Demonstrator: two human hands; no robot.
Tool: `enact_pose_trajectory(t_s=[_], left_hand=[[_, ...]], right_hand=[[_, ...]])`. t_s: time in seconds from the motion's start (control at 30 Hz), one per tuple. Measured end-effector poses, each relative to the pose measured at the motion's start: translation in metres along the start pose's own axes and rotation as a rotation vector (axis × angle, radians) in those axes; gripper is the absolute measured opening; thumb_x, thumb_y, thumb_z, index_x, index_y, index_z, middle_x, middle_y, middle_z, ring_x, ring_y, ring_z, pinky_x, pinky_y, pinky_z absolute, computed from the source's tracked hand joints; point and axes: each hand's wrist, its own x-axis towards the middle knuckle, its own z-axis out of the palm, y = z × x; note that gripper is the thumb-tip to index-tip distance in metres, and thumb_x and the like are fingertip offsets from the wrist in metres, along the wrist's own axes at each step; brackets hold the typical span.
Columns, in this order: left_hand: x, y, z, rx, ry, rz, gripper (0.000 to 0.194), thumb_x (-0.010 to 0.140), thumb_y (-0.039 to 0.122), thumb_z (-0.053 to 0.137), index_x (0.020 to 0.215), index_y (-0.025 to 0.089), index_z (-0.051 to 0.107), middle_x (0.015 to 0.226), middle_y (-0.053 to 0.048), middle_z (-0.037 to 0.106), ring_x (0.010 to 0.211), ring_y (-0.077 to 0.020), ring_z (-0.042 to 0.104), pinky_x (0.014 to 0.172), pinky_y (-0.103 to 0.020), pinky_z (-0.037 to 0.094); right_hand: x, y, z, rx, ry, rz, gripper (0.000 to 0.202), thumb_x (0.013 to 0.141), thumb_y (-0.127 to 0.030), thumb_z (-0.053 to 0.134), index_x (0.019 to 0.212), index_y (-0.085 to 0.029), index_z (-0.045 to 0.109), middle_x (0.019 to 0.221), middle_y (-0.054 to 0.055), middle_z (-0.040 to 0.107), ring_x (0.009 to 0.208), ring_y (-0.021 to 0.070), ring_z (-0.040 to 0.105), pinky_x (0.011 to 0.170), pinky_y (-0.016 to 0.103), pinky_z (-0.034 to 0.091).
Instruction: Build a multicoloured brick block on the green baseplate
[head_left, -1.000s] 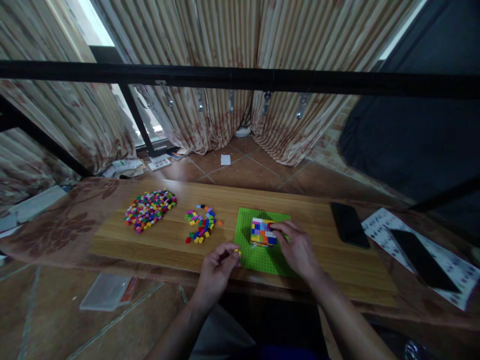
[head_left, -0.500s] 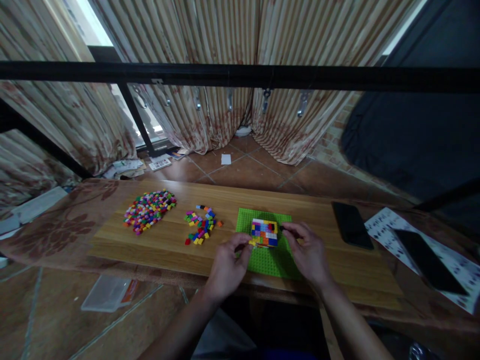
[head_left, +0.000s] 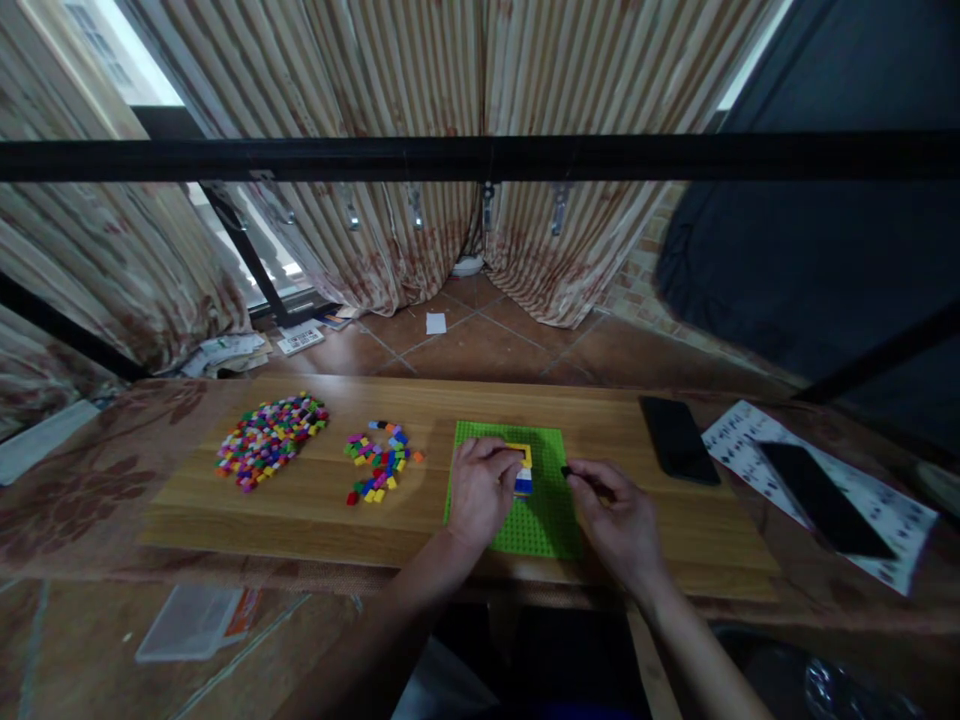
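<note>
On the green baseplate (head_left: 540, 525) stands a low block of coloured toy bricks (head_left: 524, 478), with yellow, white and blue showing on its right side. My left hand (head_left: 480, 495) covers the left part of this block. Its thumb and fingers are drawn together over the top, and whatever they grip is hidden. To the right of the block, above the baseplate's right edge, my right hand (head_left: 619, 515) pinches a small black brick (head_left: 566, 471) between thumb and fingertips, apart from the block.
Loose bricks (head_left: 382, 462) lie left of the baseplate on the wooden board (head_left: 300, 530). Farther left is a larger brick pile (head_left: 271, 440). A black phone (head_left: 679, 440) is at right, beside a printed sheet (head_left: 739, 425) with another dark device (head_left: 821, 498) on it.
My left hand has moved up and over the brick block from its lower left corner, where it held a yellow brick. My right hand still pinches the black brick. The view has shifted slightly.
</note>
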Motion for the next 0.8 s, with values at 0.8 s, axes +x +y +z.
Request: enact_pose_trajectory(t_s=[0.8], left_hand=[[0.005,0.009,-0.009,0.043,0.022,-0.140,0.025,0.083,0.022,0.058,0.107,0.020,0.064,0.103,-0.008,0.064,0.099,-0.0247,0.055,0.091,-0.042,0.042]], right_hand=[[-0.006,0.010,0.002,0.066,-0.041,0.045,0.024,0.083,-0.040,0.060,0.095,-0.022,0.071,0.098,0.007,0.070,0.090,0.0209,0.065,0.077,0.035,0.053]])
